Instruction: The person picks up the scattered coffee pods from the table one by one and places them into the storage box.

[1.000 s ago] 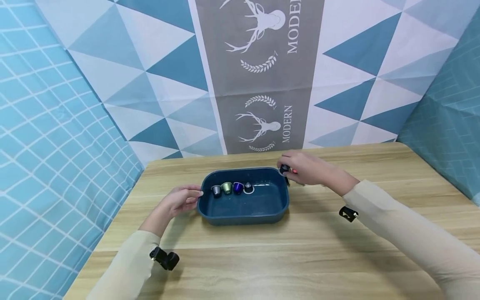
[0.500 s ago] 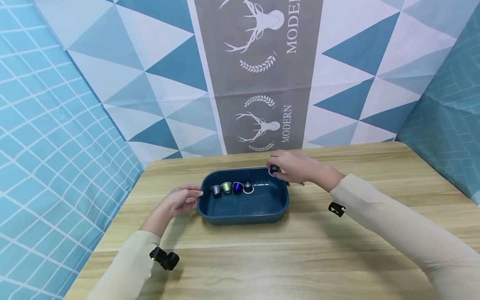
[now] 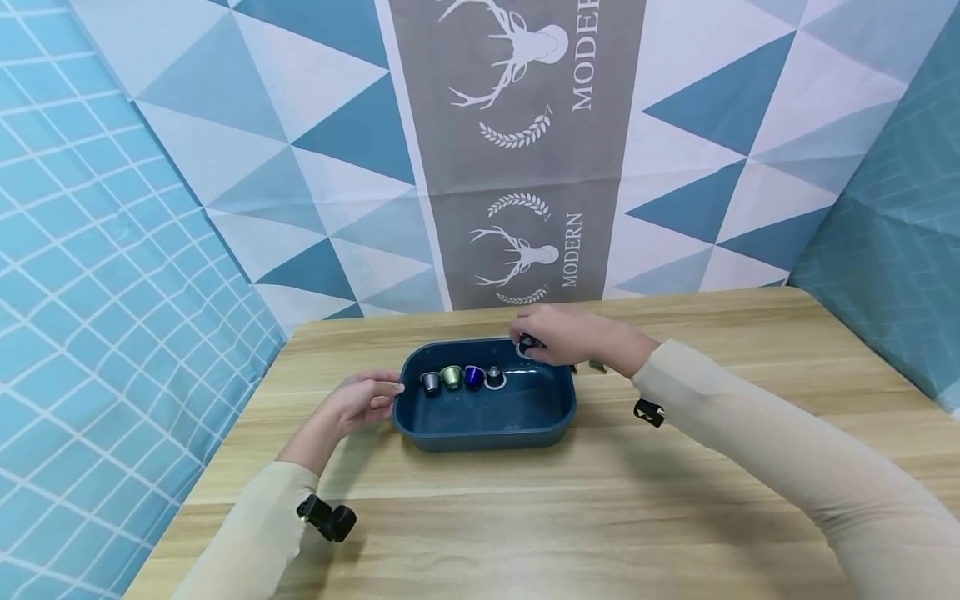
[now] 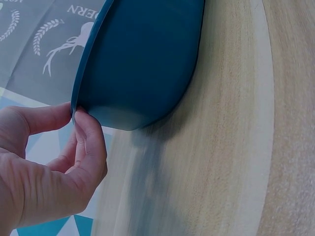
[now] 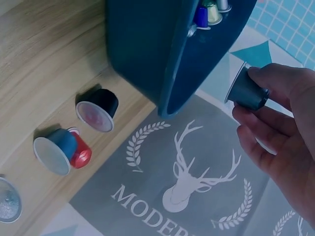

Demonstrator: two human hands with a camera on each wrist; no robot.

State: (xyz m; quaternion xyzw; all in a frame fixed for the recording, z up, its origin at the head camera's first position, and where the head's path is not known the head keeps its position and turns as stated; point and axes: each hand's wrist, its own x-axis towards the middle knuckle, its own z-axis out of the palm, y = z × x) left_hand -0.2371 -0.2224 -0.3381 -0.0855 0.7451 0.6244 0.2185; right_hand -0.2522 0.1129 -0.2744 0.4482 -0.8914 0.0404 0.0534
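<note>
A dark blue plastic basin (image 3: 487,440) stands on the wooden table. My left hand (image 3: 367,398) pinches its left rim between thumb and fingers, as the left wrist view shows closely. Over the basin's back right part, my right hand (image 3: 564,335) pinches a dark coffee capsule (image 5: 248,91) by its sides. Several capsules sit in a row inside the basin: a grey one (image 3: 431,384) at the left, then a green one (image 3: 452,377), a blue one (image 3: 474,377) and a black one (image 3: 495,378) with a pale rim.
In the right wrist view, loose capsules lie on the table beside the basin: a black one (image 5: 100,109), a blue one (image 5: 56,149), a red one (image 5: 81,154) and a silver-lidded one (image 5: 8,200). A patterned cloth (image 3: 525,179) hangs behind the table.
My right hand has moved left with the dark capsule, from the basin's back right corner to over its inside. My left hand stays on the rim.
</note>
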